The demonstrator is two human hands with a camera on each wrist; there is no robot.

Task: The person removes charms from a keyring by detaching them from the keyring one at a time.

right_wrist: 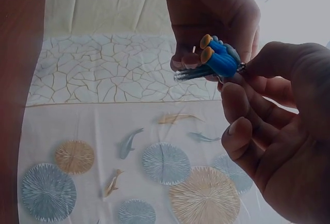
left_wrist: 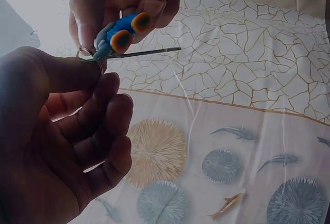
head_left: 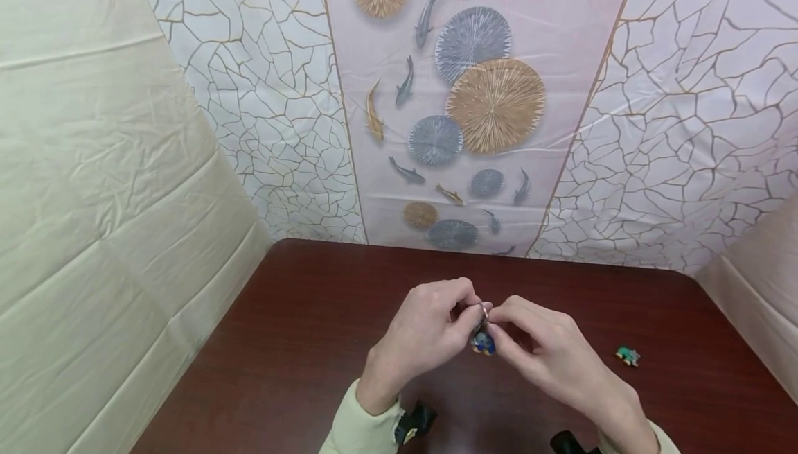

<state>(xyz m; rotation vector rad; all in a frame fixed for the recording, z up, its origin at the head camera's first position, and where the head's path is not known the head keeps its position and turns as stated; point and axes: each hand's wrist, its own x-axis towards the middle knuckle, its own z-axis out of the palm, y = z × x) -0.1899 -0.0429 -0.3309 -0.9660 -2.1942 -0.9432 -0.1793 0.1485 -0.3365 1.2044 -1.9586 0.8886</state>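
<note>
Above the table, both hands meet at a small metal key ring (head_left: 483,312). My left hand (head_left: 430,326) pinches the ring between thumb and forefinger, its other fingers loosely curled in the left wrist view. From the other side, my right hand (head_left: 548,350) pinches the ring with thumb and fingertips. Below the fingers hangs a blue and grey figurine charm (head_left: 483,343); its orange-rimmed feet show in the left wrist view. Slim metal keys (right_wrist: 193,74) stick out beside the charm (right_wrist: 224,64) in the right wrist view. The fingertips hide part of the ring.
A green and grey figurine charm (head_left: 627,355) lies on the dark red-brown table (head_left: 312,315), to the right of my right hand. A patterned cloth (head_left: 299,93) hangs behind the table, and pale cloth (head_left: 93,232) hangs at the left side.
</note>
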